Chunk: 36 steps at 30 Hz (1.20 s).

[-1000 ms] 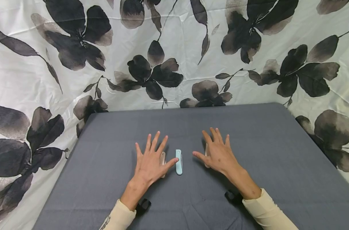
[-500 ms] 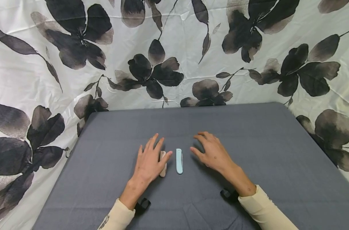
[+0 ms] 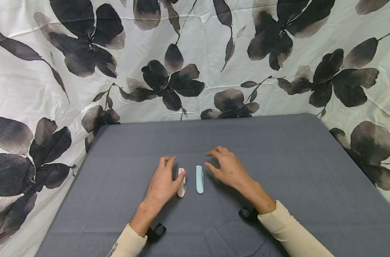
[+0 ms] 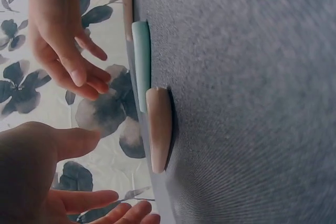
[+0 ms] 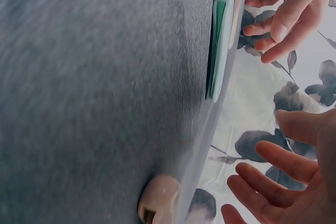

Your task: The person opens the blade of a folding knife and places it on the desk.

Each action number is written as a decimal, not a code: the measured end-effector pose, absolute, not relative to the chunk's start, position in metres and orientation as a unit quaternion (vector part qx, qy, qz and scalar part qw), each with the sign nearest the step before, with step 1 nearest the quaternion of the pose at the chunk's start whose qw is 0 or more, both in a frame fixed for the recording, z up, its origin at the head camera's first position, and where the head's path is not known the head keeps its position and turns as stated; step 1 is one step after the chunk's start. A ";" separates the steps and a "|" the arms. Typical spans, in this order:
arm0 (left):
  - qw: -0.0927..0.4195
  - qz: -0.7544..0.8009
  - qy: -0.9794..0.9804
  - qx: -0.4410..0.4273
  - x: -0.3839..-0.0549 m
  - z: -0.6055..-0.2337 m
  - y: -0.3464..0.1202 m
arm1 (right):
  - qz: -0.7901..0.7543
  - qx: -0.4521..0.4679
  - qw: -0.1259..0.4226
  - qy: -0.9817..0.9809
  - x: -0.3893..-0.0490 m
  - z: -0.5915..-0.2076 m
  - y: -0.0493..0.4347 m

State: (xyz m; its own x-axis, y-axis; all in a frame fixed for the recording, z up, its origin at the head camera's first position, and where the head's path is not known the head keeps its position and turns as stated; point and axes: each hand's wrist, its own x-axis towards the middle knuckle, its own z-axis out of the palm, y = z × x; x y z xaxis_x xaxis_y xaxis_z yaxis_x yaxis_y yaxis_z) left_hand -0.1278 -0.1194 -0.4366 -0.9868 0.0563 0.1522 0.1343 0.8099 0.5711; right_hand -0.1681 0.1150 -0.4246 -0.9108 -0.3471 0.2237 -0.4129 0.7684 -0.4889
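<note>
A light blue folding knife (image 3: 199,180), folded, lies on the grey cloth between my hands, a hole at its far end. Left of it is a beige one of the same shape (image 3: 181,182). My left hand (image 3: 160,184) hovers beside the beige knife, fingers loosely bent, thumb overlapping it in the head view. Just right of the blue knife, my right hand (image 3: 230,169) hangs above the cloth, fingers relaxed and holding nothing. A second beige knife (image 5: 160,200) shows in the right wrist view; in the head view my right hand hides it.
The grey cloth (image 3: 118,214) covers a wide table reaching back to a white floral curtain (image 3: 195,53). Dark wrist cameras (image 3: 156,231) sit under both wrists, close over the cloth.
My right hand has moved left toward the blue knife, fingers going from spread to bent. My left hand's fingers have also drawn in, and it has shifted slightly left. The knives stay put.
</note>
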 end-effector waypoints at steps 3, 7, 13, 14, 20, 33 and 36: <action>0.053 -0.312 -0.948 -0.044 -0.127 -0.437 -0.120 | 0.281 0.199 0.053 -0.937 -0.168 -0.426 0.111; 0.042 -0.310 -0.949 -0.043 -0.125 -0.437 -0.120 | 0.290 0.200 0.045 -0.935 -0.168 -0.429 0.104; 0.025 -0.308 -0.950 -0.041 -0.122 -0.438 -0.122 | 0.296 0.217 0.032 -0.930 -0.169 -0.429 0.093; 0.022 -0.307 -0.951 -0.039 -0.122 -0.438 -0.123 | 0.294 0.221 0.032 -0.929 -0.170 -0.428 0.091; 0.015 -0.308 -0.951 -0.031 -0.120 -0.438 -0.126 | 0.291 0.234 0.035 -0.927 -0.174 -0.425 0.082; 0.000 -0.290 -0.956 -0.039 -0.115 -0.441 -0.127 | 0.283 0.247 0.026 -0.926 -0.179 -0.429 0.069; -0.004 -0.287 -0.957 -0.039 -0.113 -0.444 -0.127 | 0.280 0.248 0.024 -0.927 -0.179 -0.430 0.066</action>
